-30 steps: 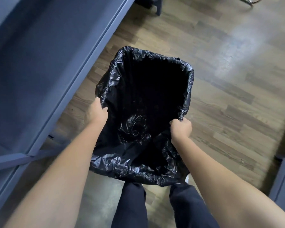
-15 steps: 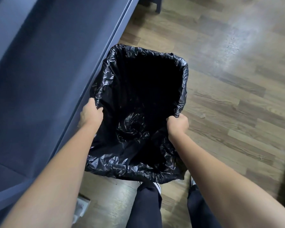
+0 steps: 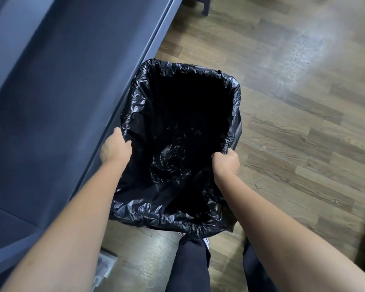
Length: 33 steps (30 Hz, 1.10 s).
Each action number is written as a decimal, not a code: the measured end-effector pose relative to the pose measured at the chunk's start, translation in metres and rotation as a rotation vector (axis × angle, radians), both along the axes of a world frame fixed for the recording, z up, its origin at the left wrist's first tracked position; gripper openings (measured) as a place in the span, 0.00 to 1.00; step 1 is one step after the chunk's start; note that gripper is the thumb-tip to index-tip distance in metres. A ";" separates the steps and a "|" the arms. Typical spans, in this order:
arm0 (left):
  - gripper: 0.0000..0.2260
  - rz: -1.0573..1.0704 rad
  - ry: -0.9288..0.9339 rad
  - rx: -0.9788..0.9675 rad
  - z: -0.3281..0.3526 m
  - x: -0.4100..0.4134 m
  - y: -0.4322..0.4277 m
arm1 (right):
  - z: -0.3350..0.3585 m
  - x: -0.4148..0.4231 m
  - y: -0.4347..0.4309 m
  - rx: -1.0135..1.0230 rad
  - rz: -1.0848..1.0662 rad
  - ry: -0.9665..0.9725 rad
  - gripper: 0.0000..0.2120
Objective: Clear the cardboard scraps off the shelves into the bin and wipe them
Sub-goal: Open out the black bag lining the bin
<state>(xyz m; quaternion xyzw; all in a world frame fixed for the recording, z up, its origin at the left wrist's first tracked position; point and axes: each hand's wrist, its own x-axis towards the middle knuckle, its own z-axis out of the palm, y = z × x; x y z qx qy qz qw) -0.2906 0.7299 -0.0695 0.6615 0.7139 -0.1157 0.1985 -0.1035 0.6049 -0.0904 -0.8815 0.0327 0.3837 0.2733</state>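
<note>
1. One blue-grey shelf unit [image 3: 61, 102] takes up the view from 7 to 12 o'clock, its front edge running diagonally toward 12.
2. Wood-plank floor [image 3: 303, 127] spans 12 to 5 o'clock, with a glare patch at 1 o'clock.
3. Bin [image 3: 167, 218] sits at centre, lined with crinkled black plastic. Its 9 o'clock side is just beside the shelf edge (contact: cannot tell). The interior is too dark to read the contents.
4. Dark trouser legs [image 3: 190, 268] are at 6 o'clock. A white shoe edge [image 3: 205, 242] shows just below the bin's near rim.
5. Left hand [image 3: 115, 147] is at the bin's 8 o'clock rim, fingers curled over the edge and gripping the lined rim.
6. Right hand [image 3: 226, 162] is at the bin's 4 o'clock rim, fist closed on a gathered fold of the lining.
7. White object [image 3: 104, 264] lies on the floor at 7 o'clock, partly hidden (not identifiable).
8. Pale fleck [image 3: 262, 148] lies on the floor at 3 o'clock, near the bin.
</note>
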 end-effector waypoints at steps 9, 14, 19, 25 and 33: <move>0.20 -0.042 0.018 0.077 0.026 0.015 -0.015 | 0.044 -0.007 0.019 -0.074 0.502 -0.368 0.33; 0.19 0.000 -0.044 0.113 0.050 0.031 -0.037 | 0.072 -0.015 0.033 0.118 0.838 -0.436 0.28; 0.18 0.202 -0.086 0.099 0.075 0.056 -0.055 | 0.101 0.000 0.051 0.173 1.109 -0.256 0.23; 0.19 0.462 -0.095 0.145 0.112 0.095 -0.072 | 0.142 0.037 0.072 0.214 1.500 -0.236 0.23; 0.16 0.691 -0.141 0.246 0.174 0.145 -0.080 | 0.204 0.080 0.095 0.306 1.776 -0.300 0.22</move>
